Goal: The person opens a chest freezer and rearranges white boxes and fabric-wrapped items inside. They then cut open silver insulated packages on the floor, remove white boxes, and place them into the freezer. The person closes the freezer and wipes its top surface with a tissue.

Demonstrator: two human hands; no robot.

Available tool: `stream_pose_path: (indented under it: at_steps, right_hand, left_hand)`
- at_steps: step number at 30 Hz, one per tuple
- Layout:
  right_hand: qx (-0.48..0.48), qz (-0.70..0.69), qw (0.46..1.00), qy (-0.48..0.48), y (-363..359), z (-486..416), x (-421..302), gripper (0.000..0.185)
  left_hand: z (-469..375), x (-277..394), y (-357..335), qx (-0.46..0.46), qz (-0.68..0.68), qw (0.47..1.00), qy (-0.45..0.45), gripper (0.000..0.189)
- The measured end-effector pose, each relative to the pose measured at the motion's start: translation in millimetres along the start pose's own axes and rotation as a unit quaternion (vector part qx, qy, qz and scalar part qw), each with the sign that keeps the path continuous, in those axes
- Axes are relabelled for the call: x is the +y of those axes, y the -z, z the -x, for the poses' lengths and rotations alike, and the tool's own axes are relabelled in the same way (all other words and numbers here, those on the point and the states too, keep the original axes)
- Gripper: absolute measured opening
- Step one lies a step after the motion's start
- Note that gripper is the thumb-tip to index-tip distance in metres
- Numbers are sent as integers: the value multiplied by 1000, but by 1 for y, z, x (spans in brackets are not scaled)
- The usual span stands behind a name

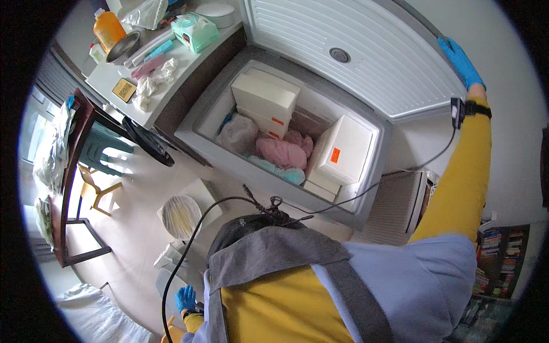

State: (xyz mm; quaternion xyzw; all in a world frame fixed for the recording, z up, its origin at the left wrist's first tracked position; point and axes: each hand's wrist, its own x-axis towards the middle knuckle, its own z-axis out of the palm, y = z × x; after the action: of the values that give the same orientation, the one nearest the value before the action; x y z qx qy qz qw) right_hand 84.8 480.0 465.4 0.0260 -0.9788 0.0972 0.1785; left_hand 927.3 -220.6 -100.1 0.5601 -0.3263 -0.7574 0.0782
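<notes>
A chest freezer [274, 193] stands before me with its white ribbed lid [300, 25] raised. My right hand [461, 62], in a blue glove, is on the lid's outer edge at the far right. Inside the freezer, white boxes [266, 92] with orange labels stand at the back left, and another white box [347, 148] sits at the right on further boxes. Between them lie a pink bag [281, 152], a whitish bag [238, 133] and a pale teal bag [291, 173]. My left hand [185, 298], also gloved, hangs low at my side, holding nothing visible.
Left of the freezer, a white counter [180, 70] carries a wipes pack [195, 32], an orange bottle [108, 29] and a metal bowl [123, 48]. A lined bin [182, 217] stands on the floor. A black cable [188, 240] crosses before me. A table and stools are at far left.
</notes>
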Motion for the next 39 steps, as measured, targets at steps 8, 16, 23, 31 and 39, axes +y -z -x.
stream_pose_path:
  at_steps: [8, 16, 23, 31, 39]
  right_hand:
    - [43, 29, 993, 103, 1, 118, -45, 57]
    - [-8, 7, 995, 104, -16, 218, -83, 51]
    - [-27, 35, 989, 138, -43, 279, -105, 53]
    - [-39, 95, 971, 215, -81, 329, -112, 51]
    - [-93, 98, 970, 200, -147, 391, -130, 45]
  left_hand:
    - [-75, 176, -150, -153, -584, 735, -309, 42]
    - [-46, 242, -289, -191, -263, 934, -147, 41]
    - [-78, 185, -201, -150, -169, 974, -24, 40]
    - [-127, 139, -55, -202, -457, 819, -282, 37]
    - [-122, 145, -10, -165, -250, 947, -118, 40]
